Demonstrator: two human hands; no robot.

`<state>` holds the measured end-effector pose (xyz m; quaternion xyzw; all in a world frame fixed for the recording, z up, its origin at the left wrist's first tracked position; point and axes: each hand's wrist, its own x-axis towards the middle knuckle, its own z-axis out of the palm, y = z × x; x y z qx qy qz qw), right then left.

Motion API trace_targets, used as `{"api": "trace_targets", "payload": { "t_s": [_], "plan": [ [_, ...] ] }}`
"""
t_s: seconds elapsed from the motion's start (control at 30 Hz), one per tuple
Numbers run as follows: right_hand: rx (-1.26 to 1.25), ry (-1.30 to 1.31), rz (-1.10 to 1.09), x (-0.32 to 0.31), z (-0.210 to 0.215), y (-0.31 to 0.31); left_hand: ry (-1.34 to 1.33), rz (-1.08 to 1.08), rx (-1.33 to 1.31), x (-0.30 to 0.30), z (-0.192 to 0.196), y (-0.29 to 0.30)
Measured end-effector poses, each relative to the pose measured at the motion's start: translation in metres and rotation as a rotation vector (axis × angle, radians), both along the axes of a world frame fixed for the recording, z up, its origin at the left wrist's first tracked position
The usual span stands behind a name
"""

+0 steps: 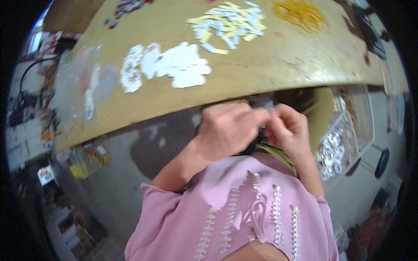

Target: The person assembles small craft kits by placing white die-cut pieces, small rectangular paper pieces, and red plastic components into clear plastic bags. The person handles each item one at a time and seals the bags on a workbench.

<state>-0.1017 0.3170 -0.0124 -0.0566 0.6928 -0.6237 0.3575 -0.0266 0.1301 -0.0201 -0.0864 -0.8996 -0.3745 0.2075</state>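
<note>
Just off the table's near edge, above my lap, my left hand [230, 126] and my right hand [291, 129] meet with fingers bent and pinched together. Something small and pale seems to be between the fingertips, but blur and the fingers hide what it is. Beyond my left hand, on the table, lie white scallop-edged paper cards [185, 65] in an overlapping group. Beside them are printed cards [132, 69] of similar shape.
The wooden table [278, 65] carries a heap of yellow and white strips [228, 24], yellow bands [300, 15], small red and dark pieces [124, 9] and clear plastic bags [78, 82]. A crate [363, 117] and shiny silvery packets [332, 152] are at the right.
</note>
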Motion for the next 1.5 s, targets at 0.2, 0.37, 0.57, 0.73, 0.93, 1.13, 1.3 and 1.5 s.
{"api": "trace_targets", "payload": {
  "t_s": [0.2, 0.37, 0.57, 0.73, 0.93, 1.13, 1.3, 1.5],
  "plan": [
    [-0.062, 0.189, -0.115, 0.003, -0.008, 0.002, -0.045, -0.08, -0.113, 0.011, 0.0, -0.016],
    [0.009, 1.302, 0.438, 0.002, 0.018, -0.003, 0.006, -0.086, -0.093, 0.03, 0.006, -0.027],
    [0.037, 1.177, 0.613, -0.005, 0.015, -0.007, -0.001, -0.129, 0.045, 0.029, 0.011, -0.058],
    [0.051, 1.115, 0.605, 0.0, 0.002, -0.001, -0.177, 0.407, -0.107, -0.012, 0.021, -0.119],
    [0.026, 1.115, 0.55, 0.0, -0.001, 0.0, -0.347, 0.328, 0.042, -0.027, 0.019, -0.144],
    [0.013, 1.086, 0.471, 0.001, -0.011, -0.002, -0.18, 0.387, -0.11, -0.025, 0.015, -0.14],
    [0.031, 1.242, 0.362, -0.006, -0.008, -0.004, -0.085, 0.518, -0.17, -0.022, 0.015, -0.132],
    [0.079, 1.302, 0.347, -0.01, -0.007, -0.008, 0.091, 0.43, 0.113, 0.005, 0.027, -0.083]
  ]
}}
